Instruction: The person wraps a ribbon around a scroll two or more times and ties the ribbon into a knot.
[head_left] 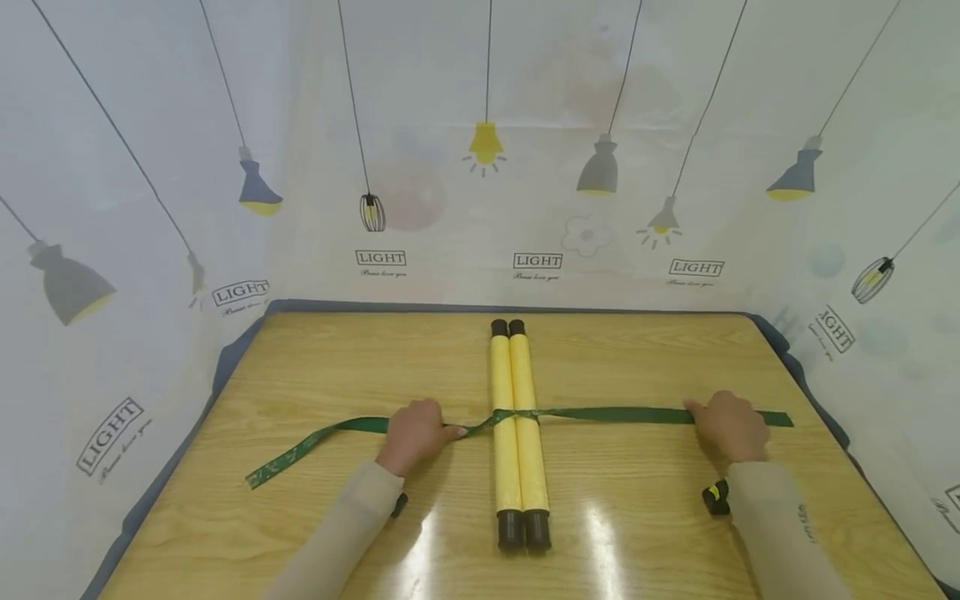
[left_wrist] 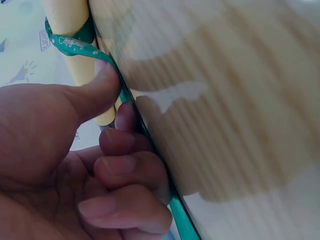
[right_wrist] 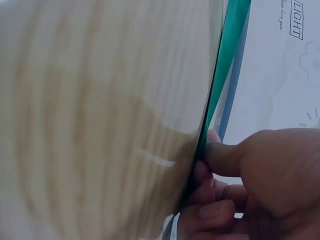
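Two yellow rods [head_left: 507, 471] with black end caps lie side by side on the wooden table, pointing away from me. A green ribbon [head_left: 622, 414] with a pale pattern loops around their middle and crosses on top, its two ends stretching left and right. Just left of the rods, my left hand [head_left: 415, 433] pinches the ribbon between thumb and curled fingers; the loose tail trails to the left. Far to the right, my right hand [head_left: 729, 427] pinches the other end, a short piece sticking out beyond it. In the left wrist view, the ribbon [left_wrist: 75, 46] wraps a rod closely.
The wood-grain table [head_left: 637, 358] fills the lower view, with dark blue cloth [head_left: 240, 350] along its edges. White sheeting [head_left: 450, 75] printed with lamps stands behind and at both sides. A black strap piece [head_left: 717, 497] shows at the right wrist.
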